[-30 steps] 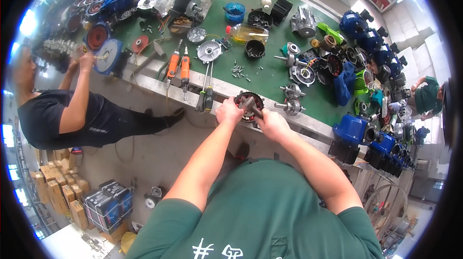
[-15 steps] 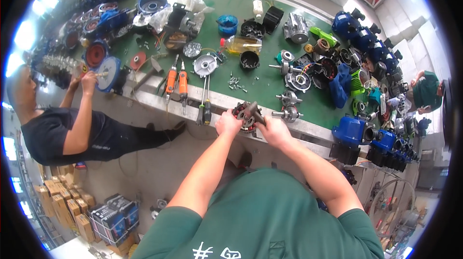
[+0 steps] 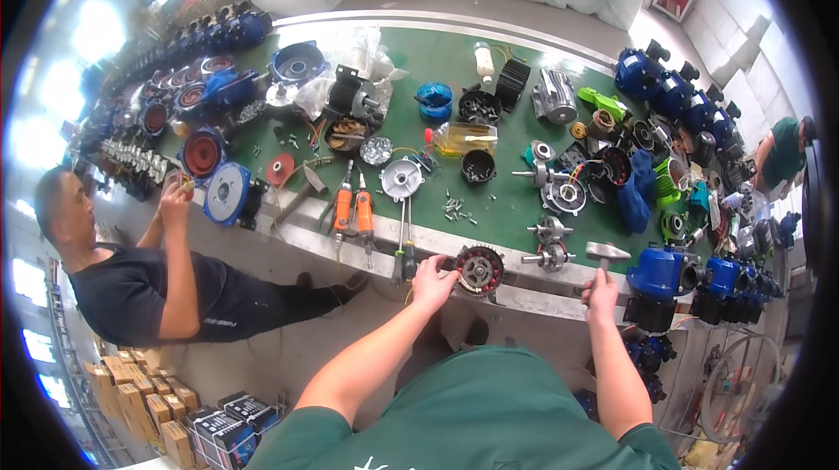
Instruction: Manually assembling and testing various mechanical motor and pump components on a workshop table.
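At the bench's near edge sits a round motor stator point(image 3: 480, 271), dark with a red winding ring and metal parts in its centre. My left hand point(image 3: 433, 284) grips its left rim, the fingers curled against it. Out to the right, my right hand point(image 3: 600, 293) is closed round the handle of a hammer point(image 3: 607, 251), its metal head raised and apart from the stator. Two rotors on shafts point(image 3: 551, 256) lie on the bench between stator and hammer. Left of the stator, two screwdrivers point(image 3: 404, 251) lie beside two orange power screwdrivers point(image 3: 364, 216).
Loose screws point(image 3: 456, 210) lie beyond the stator, near a black cup point(image 3: 478, 167) and a bottle of yellow liquid point(image 3: 463, 139). Blue motor housings point(image 3: 657, 271) line the right edge. Another hammer point(image 3: 301, 194) lies at left, near a person point(image 3: 131, 278) handling a blue disc-shaped part point(image 3: 227, 194).
My right hand has swung the hammer away from the stator, out to the right and up. My left hand stays at the stator's left rim. The whole view has shifted somewhat.
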`<state>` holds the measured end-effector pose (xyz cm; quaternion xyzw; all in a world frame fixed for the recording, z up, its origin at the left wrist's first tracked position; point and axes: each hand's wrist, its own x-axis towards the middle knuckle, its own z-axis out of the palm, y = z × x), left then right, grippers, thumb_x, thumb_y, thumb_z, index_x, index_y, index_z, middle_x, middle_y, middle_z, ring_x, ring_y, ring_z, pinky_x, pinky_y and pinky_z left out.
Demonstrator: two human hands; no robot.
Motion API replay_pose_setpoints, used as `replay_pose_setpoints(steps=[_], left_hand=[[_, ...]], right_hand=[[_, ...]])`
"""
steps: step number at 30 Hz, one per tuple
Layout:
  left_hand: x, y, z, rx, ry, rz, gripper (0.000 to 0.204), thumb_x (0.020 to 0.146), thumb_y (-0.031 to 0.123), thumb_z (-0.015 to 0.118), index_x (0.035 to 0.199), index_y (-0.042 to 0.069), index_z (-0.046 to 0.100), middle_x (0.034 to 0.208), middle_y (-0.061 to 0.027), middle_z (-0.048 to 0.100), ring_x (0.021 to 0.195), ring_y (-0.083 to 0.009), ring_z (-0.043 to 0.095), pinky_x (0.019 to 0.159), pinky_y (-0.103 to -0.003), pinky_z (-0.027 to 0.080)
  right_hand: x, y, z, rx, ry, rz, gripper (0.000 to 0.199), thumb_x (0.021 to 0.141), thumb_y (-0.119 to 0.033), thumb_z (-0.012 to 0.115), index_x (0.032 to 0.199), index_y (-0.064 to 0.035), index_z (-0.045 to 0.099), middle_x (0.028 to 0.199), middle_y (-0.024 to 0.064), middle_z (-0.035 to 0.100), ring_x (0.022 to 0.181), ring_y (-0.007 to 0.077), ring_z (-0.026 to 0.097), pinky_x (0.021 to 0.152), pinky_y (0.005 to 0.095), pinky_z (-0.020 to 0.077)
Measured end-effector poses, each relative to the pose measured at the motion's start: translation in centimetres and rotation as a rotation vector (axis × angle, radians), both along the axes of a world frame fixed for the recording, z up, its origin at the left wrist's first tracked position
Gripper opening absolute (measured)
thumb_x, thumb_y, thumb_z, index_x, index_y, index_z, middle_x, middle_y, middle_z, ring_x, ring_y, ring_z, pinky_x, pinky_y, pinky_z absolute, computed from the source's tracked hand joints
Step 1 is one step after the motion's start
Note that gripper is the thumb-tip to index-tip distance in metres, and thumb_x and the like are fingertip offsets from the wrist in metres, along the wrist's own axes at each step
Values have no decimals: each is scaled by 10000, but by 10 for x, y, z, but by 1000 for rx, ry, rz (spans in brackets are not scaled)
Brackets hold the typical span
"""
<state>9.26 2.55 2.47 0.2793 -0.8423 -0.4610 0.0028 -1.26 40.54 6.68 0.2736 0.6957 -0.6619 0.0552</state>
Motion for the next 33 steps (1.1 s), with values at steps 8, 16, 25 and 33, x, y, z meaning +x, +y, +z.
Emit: replay_pose_setpoints(steps=[8,16,25,33], left_hand=[[-76,-98,-22,-217,28,-109,366,799,212,757,1117,66,651,1152,-155,607,1097,-340,589,972,-436,483],[-159,-174,-31,-634,-223,-275,386,823,284,756,1156,127,641,1191,-97,636,1191,-281,571,979,-463,456],[-155,-169,-3,-469,235,12,155,882,139,661,1006,48,641,1028,-97,662,1015,-278,632,871,-427,478],[-92,-97,119,1462,147,89,124,999,82,581,1112,53,624,1024,-47,686,908,-174,678,824,-356,577]], right_hand=[[6,128,-98,900,-237,408,339,909,-273,684,1107,2,660,851,177,702,863,345,720,788,438,582],[74,70,-42,1041,-133,479,370,778,-178,752,1081,31,710,964,196,722,933,303,712,862,377,551],[107,-2,-4,427,50,215,380,855,-54,744,1210,25,633,1052,80,681,893,133,671,823,279,551],[29,-151,107,756,727,803,717,690,-113,850,1336,-32,550,1377,179,521,1289,355,506,1074,426,442]])
